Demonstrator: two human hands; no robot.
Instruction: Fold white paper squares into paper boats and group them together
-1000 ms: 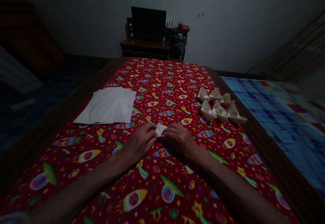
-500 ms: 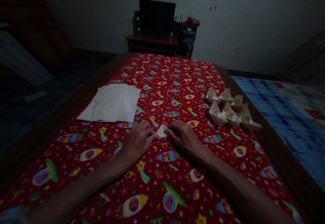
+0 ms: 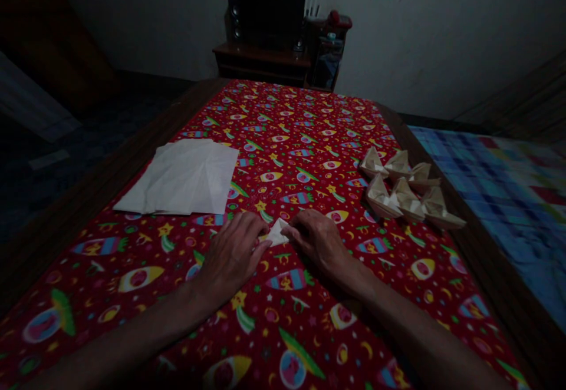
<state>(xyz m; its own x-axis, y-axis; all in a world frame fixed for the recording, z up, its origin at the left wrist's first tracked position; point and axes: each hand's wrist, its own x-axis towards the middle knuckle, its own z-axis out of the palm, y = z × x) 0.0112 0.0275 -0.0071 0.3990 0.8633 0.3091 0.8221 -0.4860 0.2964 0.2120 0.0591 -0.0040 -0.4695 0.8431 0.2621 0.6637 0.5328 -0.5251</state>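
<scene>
A small piece of folded white paper lies on the red patterned cloth, between my two hands. My left hand pinches its left end, thumb towards me and fingers curled. On the other end, my right hand is closed with thumb and fingertips pressed together. The ends of the paper are hidden under my fingers. To the left, beyond my left hand, lies a stack of flat white paper sheets. Several folded paper boats stand in two rows on the right.
The cloth covers a long table with dark wooden edges. Past its far end stand a monitor and speakers on a wooden desk. A blue checked sheet is spread at the right, lower than the table.
The view has shifted a little, with the background higher in the picture. More of the folded paper shows between my hands, as my left fingers sit slightly farther left. Both hands keep their grip.
</scene>
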